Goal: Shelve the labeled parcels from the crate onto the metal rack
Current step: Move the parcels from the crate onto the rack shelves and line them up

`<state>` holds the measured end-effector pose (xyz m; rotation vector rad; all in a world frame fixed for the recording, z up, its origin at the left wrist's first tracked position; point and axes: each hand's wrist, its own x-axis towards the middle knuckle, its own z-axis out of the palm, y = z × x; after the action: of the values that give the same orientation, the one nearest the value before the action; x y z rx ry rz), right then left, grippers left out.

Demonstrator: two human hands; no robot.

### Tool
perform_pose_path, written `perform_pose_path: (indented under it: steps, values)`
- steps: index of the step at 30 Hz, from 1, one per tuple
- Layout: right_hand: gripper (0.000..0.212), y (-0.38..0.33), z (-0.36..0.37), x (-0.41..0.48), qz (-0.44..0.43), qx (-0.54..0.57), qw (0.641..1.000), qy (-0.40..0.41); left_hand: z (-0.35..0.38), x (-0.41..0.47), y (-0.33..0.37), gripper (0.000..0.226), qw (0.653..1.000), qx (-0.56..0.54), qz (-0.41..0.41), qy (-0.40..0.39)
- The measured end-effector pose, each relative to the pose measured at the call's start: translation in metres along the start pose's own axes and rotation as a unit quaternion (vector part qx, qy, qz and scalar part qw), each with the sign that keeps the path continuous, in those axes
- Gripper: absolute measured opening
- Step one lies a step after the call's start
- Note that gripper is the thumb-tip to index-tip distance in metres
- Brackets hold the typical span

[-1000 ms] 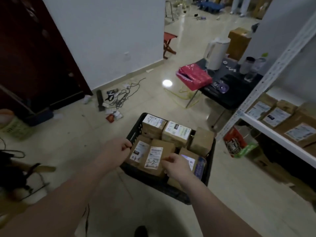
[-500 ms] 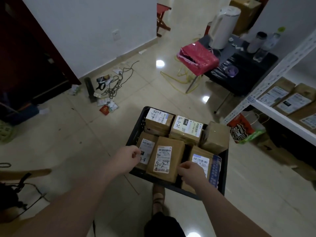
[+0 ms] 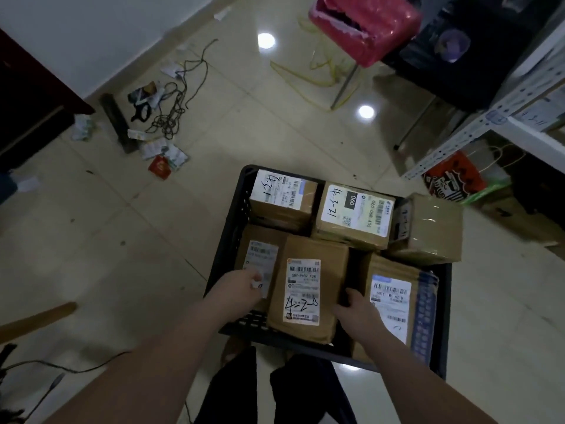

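Note:
A black crate [image 3: 227, 237] stands on the tiled floor in front of me, packed with several brown labeled parcels. The front middle parcel [image 3: 308, 289], marked "4-2-0", lies tilted over its neighbours. My left hand [image 3: 240, 290] has curled fingers at that parcel's left edge, over the left parcel [image 3: 260, 255]. On the right edge, my right hand [image 3: 356, 306] grips it, fingers down in the gap beside the blue-edged parcel [image 3: 394, 298]. The white metal rack [image 3: 458, 142] rises at the right, a labeled parcel [image 3: 539, 113] on its shelf.
A black table [image 3: 452, 65] with a red box [image 3: 367, 26] stands behind the crate. Cables and scraps [image 3: 165, 114] litter the floor at the left. An orange bag [image 3: 452, 175] sits under the rack. My legs [image 3: 275, 390] are right against the crate's near rim.
The view has tilted down and closer to the crate. My left hand moved from the crate's left rim across to the middle parcel's left edge; my right hand stayed on its right edge.

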<state>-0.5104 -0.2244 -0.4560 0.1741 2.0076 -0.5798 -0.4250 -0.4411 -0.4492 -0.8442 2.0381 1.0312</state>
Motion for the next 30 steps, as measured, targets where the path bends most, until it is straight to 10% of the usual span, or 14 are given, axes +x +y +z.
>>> perform_pose_path:
  steps: [13,30]
  values:
    - [0.072,0.021,0.072,0.021,0.093,0.220,0.968,0.077,0.062,0.045,-0.021,0.035,0.971,-0.183,-0.063,-0.138]
    - [0.077,0.017,0.075,-0.047,0.000,0.509,0.860,0.046,0.014,-0.032,-0.020,0.041,0.927,-0.362,0.003,-0.094]
